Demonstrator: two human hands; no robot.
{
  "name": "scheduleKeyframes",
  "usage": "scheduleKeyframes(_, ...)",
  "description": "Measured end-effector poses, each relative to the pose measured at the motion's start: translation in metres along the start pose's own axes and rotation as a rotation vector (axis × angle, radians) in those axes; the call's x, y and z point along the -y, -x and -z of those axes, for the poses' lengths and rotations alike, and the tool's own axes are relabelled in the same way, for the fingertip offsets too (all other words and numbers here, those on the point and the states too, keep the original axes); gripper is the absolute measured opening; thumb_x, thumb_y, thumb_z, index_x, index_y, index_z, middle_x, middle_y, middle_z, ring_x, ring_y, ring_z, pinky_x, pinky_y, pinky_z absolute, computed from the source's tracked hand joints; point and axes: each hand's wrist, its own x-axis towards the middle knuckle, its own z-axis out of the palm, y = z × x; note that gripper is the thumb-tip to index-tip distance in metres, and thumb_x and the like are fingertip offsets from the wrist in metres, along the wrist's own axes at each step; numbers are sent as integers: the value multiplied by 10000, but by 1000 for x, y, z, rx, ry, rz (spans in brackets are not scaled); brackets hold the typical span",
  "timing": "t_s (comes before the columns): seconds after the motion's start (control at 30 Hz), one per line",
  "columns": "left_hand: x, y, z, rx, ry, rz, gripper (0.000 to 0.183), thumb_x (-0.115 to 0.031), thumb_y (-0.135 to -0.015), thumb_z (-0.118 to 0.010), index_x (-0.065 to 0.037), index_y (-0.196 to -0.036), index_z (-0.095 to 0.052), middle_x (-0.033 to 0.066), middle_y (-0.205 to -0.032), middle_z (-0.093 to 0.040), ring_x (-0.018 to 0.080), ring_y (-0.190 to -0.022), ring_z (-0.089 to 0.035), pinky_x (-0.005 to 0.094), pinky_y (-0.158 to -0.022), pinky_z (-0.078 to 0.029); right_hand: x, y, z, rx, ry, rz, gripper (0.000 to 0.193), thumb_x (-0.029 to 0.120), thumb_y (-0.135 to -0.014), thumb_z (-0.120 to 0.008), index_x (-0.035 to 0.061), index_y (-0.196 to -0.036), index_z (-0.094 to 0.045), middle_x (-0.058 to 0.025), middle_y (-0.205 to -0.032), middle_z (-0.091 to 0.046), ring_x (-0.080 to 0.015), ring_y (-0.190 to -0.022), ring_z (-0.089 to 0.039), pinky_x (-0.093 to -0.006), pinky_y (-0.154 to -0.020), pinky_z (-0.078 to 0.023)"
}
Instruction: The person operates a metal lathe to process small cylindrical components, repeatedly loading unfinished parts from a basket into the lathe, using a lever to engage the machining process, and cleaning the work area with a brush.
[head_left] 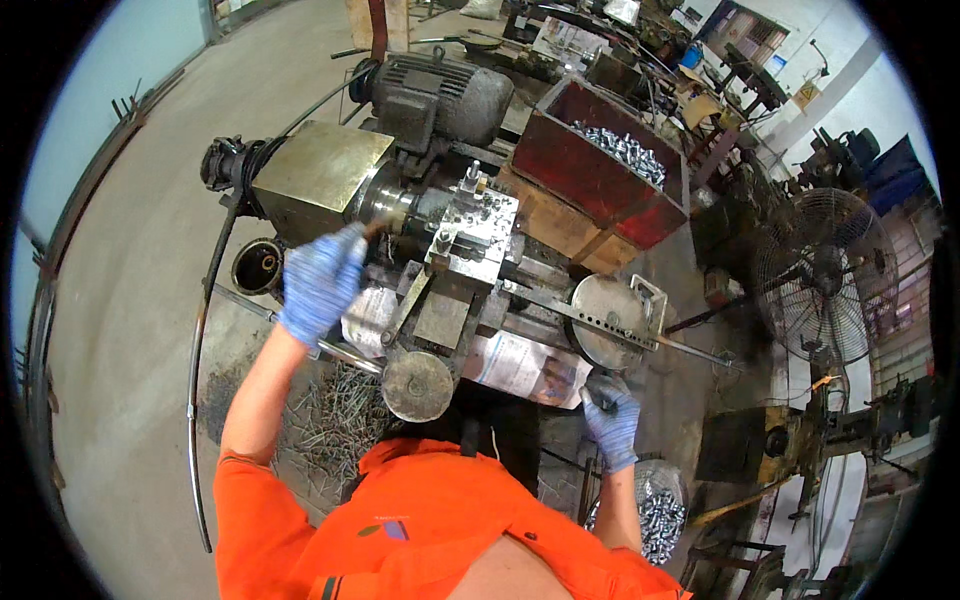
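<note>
My left hand [322,284], in a blue-and-white knit glove, reaches to the spindle [385,205] of a small lathe. Its fingers are pressed together, and a short brownish thing shows at their tips, too blurred to name. Right of the spindle stands the metal tool slide [478,232], with a lever [405,308] angling down from it. My right hand [612,422], gloved alike with darkened fingertips, is low on the right, beside a printed paper sheet [528,368]. Its fingers are curled in; whatever they hold is too small to make out.
A red bin [600,165] of small metal parts stands behind the lathe, near an electric motor [440,100]. Below my right hand sits a basket [660,510] of similar parts. Metal shavings [335,425] litter the floor at left. A fan [825,270] stands at right.
</note>
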Motion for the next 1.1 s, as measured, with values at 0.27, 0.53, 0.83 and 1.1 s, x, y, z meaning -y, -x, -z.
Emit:
scheduleKeyframes(0.27,69,-23,19,180,-368,189,302,-303,-875,-550,-156,-1129,-617,158,-798,-638,295,-656,-622,384,-592,-476,-7,6,15,-62,158,70,165,172,-680,-732,53,-780,-677,-131,-809,-655,-297,-799,-621,-351,-751,-488)
scheduleKeyframes(0.53,26,8,32,-160,194,639,465,-348,-920,-511,45,-1165,-554,148,-1052,-621,190,-882,-569,313,-789,-460,-43,65,46,-71,209,-317,347,392,-732,-692,50,-793,-685,-130,-793,-664,-304,-744,-632,-362,-700,-499)
scheduleKeyframes(0.83,17,121,-59,491,87,442,325,-272,-904,-543,41,-915,-633,94,-726,-640,145,-601,-520,316,-575,-431,-195,197,115,39,639,-1022,534,573,-721,-592,73,-875,-696,-172,-865,-662,-312,-840,-635,-366,-794,-492)
scheduleKeyframes(1.1,30,127,-57,528,152,536,308,-250,-910,-531,37,-961,-631,86,-774,-649,140,-655,-528,301,-611,-443,-274,193,153,298,816,-1089,631,533,-696,-625,8,-1046,-632,-209,-1125,-585,-310,-1067,-552,-368,-927,-424)
